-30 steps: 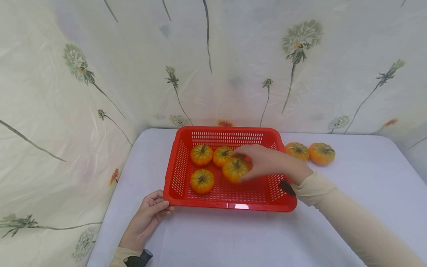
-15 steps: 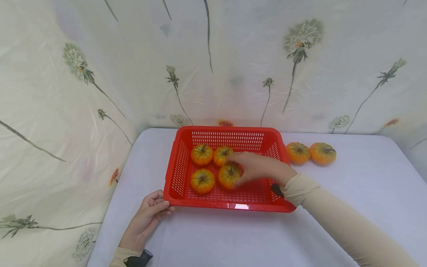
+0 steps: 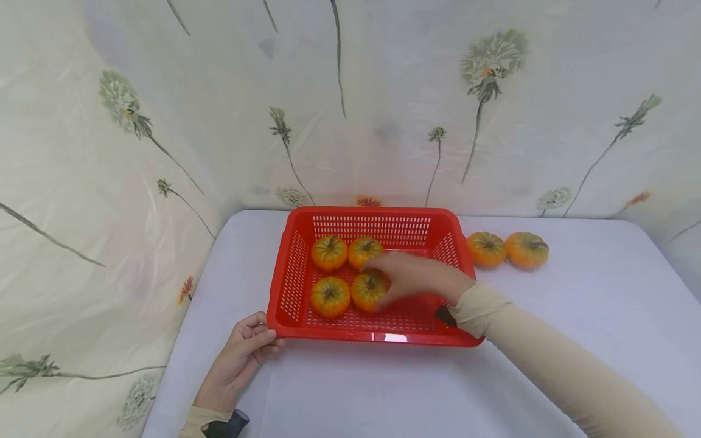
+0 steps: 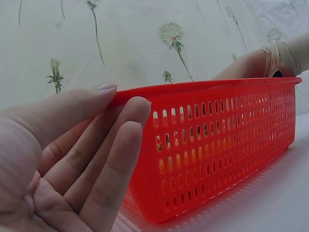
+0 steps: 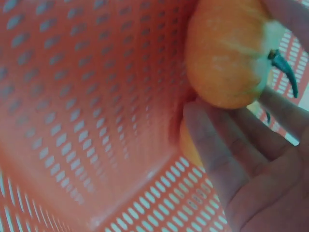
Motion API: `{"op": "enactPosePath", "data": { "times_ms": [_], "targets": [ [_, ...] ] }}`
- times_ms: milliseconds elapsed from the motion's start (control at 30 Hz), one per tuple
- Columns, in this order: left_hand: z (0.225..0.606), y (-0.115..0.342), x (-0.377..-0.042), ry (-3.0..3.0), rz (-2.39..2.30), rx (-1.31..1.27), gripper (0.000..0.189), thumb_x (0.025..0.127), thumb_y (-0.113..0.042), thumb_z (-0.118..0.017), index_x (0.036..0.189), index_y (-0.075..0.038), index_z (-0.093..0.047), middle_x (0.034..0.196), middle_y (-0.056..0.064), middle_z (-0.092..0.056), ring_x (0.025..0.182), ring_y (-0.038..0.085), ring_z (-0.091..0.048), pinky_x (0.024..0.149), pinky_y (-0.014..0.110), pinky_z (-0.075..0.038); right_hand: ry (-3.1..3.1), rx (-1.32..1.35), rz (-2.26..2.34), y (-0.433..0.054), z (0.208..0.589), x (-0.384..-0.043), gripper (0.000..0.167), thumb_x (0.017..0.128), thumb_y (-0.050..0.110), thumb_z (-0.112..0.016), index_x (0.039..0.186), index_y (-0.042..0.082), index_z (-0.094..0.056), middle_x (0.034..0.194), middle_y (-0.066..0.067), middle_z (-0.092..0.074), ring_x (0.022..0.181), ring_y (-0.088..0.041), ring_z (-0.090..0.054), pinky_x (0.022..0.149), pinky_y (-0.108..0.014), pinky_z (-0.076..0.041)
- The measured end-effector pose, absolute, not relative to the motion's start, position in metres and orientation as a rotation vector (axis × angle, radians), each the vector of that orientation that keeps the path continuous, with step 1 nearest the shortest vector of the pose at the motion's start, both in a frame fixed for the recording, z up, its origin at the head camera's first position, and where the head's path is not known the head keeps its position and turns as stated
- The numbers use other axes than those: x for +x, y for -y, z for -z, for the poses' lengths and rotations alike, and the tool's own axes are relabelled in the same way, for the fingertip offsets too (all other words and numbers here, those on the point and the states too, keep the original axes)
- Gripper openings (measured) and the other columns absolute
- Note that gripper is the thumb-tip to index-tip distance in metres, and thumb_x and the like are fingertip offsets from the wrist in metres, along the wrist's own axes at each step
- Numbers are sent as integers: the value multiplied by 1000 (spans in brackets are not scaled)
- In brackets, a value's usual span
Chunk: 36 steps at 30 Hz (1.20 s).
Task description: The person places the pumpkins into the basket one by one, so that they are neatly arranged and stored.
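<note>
My right hand [image 3: 411, 277] is inside the red plastic basket [image 3: 328, 331], holding a small orange pumpkin [image 3: 366, 293] by its right side. In the right wrist view the fingers [image 5: 217, 150] lie beneath this pumpkin [image 5: 227, 53], with the thumb at the top right edge. Three other pumpkins sit in the basket: one at the back left [image 3: 328, 252], one at the back middle [image 3: 362, 250] and one at the front left [image 3: 330, 298]. My left hand [image 3: 238, 356] pinches the basket's front left corner, its thumb on the rim [image 4: 193, 87].
Two more pumpkins, one near [image 3: 486, 250] and one farther out [image 3: 527, 251], stand side by side right of the basket on the white-covered table [image 3: 339, 389]. A flower-printed sheet [image 3: 383, 91] hangs behind and to the left.
My right hand has moved left and slightly towards me with the pumpkin, bringing it down beside the front left pumpkin. The left hand stays at the basket corner.
</note>
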<state>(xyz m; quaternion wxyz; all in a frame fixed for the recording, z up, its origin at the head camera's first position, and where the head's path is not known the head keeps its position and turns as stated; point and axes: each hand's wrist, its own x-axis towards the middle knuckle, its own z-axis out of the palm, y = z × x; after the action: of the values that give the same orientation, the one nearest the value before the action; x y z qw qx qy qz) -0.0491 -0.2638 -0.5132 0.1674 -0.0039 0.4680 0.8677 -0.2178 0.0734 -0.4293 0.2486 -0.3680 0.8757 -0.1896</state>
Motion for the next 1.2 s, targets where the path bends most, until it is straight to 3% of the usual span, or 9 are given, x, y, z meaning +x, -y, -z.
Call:
{"op": "enactPosePath", "data": {
  "times_ms": [333, 1200],
  "targets": [
    [513, 264, -50, -1324, -2483, 38, 23, 102, 6, -49, 103, -13, -63, 95, -1, -79, 84, 9, -77, 79, 20, -62, -2378, -945, 497, -71, 434, -219, 69, 80, 45, -88, 141, 25, -61, 136, 5, -66, 127, -17, -59, 110, -44, -53],
    [515, 265, -49, -1316, -2490, 49, 24, 102, 7, -49, 102, -13, -62, 95, -1, -79, 84, 9, -77, 79, 20, -63, -2328, -941, 508, -71, 437, -219, 71, 82, 50, -85, 142, 21, -60, 140, 0, -64, 131, -21, -58, 115, -47, -49]
  ]
}}
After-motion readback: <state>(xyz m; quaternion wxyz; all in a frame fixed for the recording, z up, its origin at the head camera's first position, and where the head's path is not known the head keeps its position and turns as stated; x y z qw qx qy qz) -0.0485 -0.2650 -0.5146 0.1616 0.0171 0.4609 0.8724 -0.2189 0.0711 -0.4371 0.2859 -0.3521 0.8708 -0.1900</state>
